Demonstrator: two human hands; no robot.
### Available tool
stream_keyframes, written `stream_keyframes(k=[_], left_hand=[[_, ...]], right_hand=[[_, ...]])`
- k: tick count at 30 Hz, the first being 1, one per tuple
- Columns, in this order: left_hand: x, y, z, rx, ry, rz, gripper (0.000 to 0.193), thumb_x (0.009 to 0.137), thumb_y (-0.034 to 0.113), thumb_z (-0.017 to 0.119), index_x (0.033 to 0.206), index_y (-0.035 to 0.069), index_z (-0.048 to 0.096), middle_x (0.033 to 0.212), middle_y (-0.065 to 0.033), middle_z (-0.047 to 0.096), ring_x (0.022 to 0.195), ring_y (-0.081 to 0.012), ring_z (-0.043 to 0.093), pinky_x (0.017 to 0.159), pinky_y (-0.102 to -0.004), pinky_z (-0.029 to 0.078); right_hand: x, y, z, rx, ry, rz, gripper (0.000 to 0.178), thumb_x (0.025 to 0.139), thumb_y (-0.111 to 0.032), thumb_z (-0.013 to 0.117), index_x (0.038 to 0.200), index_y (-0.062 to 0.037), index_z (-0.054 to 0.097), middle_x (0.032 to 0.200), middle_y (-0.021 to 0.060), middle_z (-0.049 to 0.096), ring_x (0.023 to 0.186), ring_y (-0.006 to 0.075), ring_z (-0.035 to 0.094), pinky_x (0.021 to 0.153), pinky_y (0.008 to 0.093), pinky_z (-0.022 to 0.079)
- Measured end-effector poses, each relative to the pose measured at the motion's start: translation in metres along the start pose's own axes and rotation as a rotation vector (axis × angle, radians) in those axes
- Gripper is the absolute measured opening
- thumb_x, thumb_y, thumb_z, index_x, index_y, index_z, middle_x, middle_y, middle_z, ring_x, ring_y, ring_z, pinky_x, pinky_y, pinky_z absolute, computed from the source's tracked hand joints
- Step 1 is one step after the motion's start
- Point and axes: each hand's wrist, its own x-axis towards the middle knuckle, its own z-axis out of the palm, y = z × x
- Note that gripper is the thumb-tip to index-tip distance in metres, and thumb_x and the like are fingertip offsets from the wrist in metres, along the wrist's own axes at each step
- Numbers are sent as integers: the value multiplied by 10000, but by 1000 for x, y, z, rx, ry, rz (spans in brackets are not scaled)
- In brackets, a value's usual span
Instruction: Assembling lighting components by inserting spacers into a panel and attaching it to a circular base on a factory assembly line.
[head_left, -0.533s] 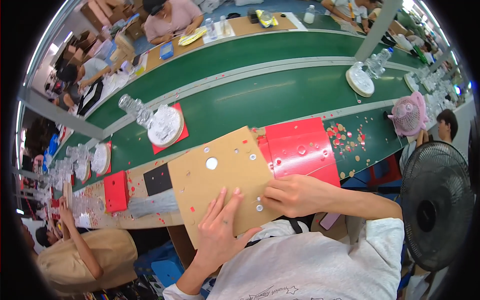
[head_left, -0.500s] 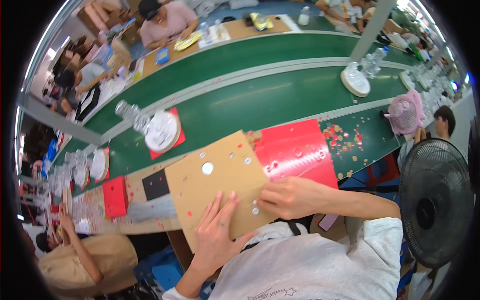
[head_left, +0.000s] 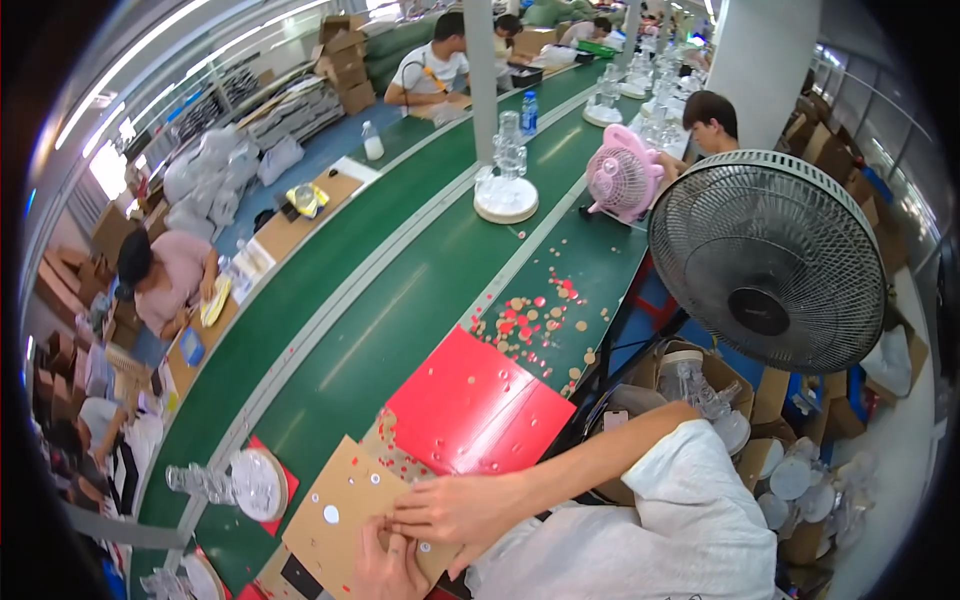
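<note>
A tan cardboard sheet [head_left: 328,482] with one larger round hole and several small holes lies in front of me. My left hand [head_left: 390,568] rests on its near part, fingers bent and bunched close together. Over the same spot my right hand [head_left: 440,510] reaches in from the right, its fingers closed and meeting the left fingertips. Whatever is between the fingers is hidden. Beyond the hands lies a glossy red sheet [head_left: 480,400] with small round cutouts, close to the far right edge of the cardboard.
Loose red and tan discs [head_left: 530,325] are scattered on the green table [head_left: 370,330]. Clear glassware on a round white base [head_left: 506,200] stands farther off; another base [head_left: 258,485] is at left. A pink fan [head_left: 622,175] and large black fan [head_left: 765,260] stand right. Co-workers sit beyond.
My view has swung to the right, so the scene sits farther left and lower. My left hand, flat on the cardboard before, now has bent fingers beside the right hand's.
</note>
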Motion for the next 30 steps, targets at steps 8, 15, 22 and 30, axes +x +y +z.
stream_keyframes(k=[8,15,22,30], left_hand=[[-23,-9,-17,-84,173,104,205,927,-27,591,1129,-45,620,1250,-280,570,1143,-448,584,933,-450,502],[-56,-22,-13,-232,330,-6,151,939,-9,580,1067,-71,633,1222,-252,582,1127,-431,593,931,-444,491],[-66,-28,-11,-263,372,-24,191,942,35,605,1100,-69,629,1228,-271,585,1122,-443,578,976,-478,461],[-101,-47,34,-1051,530,-411,931,792,61,691,1588,0,213,1619,-167,286,1492,-268,272,1217,-396,224]], right_hand=[[-20,10,9,31,-5,16,819,682,-547,803,1172,91,648,1309,178,633,1285,310,545,1073,382,426],[-3,-9,-14,12,-241,83,733,801,-571,708,1195,44,641,1329,169,607,1269,309,544,1082,414,419],[35,-45,53,244,58,80,256,826,-166,650,1050,-51,695,910,72,605,943,234,631,714,347,547],[49,-63,43,343,142,227,332,751,14,692,1062,-82,756,917,63,680,788,217,697,659,326,574]])
